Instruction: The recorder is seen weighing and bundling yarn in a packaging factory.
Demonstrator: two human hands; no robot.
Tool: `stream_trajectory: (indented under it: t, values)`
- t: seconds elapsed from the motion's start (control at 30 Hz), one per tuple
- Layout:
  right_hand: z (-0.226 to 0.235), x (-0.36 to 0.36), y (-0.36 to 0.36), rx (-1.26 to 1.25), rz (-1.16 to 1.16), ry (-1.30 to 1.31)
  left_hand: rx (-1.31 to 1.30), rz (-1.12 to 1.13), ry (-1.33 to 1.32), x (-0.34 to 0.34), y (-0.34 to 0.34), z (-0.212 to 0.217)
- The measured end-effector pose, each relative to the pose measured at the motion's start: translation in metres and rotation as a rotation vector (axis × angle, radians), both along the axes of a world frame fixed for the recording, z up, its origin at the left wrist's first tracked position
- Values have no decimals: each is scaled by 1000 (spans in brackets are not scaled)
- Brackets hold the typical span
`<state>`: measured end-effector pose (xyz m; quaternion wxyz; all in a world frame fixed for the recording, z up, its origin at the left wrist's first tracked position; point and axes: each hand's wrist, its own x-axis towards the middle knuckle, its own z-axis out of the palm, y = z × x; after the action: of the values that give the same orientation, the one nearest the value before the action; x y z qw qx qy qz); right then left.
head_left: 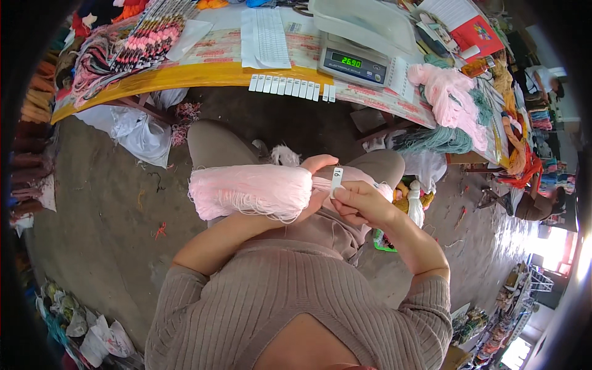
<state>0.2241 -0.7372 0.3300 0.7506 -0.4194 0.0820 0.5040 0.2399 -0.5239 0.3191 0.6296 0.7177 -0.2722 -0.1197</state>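
Note:
Over my lap lies a bundle of pale pink yarn (246,190), its looped strands hanging loosely on the left. My left hand (316,200) reaches under the bundle and is closed round its narrow gathered part, partly hidden by the yarn; a finger sticks out above. At that same gathered part, my right hand (364,202) pinches a small white label (336,179) between thumb and fingertips. A thin end of pink yarn (385,190) shows beyond my right hand.
Ahead stands a table edged in yellow tape (203,79), with a digital scale (354,65) bearing a clear plastic tub (364,24). A row of white labels (283,86) hangs at its edge. Pink yarn (453,98) and teal yarn (438,140) drape at right. Other people sit far right.

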Motion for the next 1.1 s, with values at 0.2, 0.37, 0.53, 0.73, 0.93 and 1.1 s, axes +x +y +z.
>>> stream_trajectory:
  t: [0.2, 0.37, 0.53, 0.73, 0.93, 1.1]
  values:
    - [11, 6, 3, -324, 116, -331, 410, -76, -495, 5, 12, -15]
    - [7, -5, 10, -910, 152, -1493, 220, -159, -142, 14, 6, -7]
    - [14, -10, 10, -900, 144, -1542, 363, -323, 251, 26, 12, 17]
    - [24, -10, 8, -691, 36, -588, 39, -129, -3, 7, 1, -11]
    - [10, -10, 8, -149, -76, -216, 201, -128, 196, -2, -6, -28]
    - [27, -8, -13, -375, 136, -332, 340, -249, 399, 28, 25, 29]
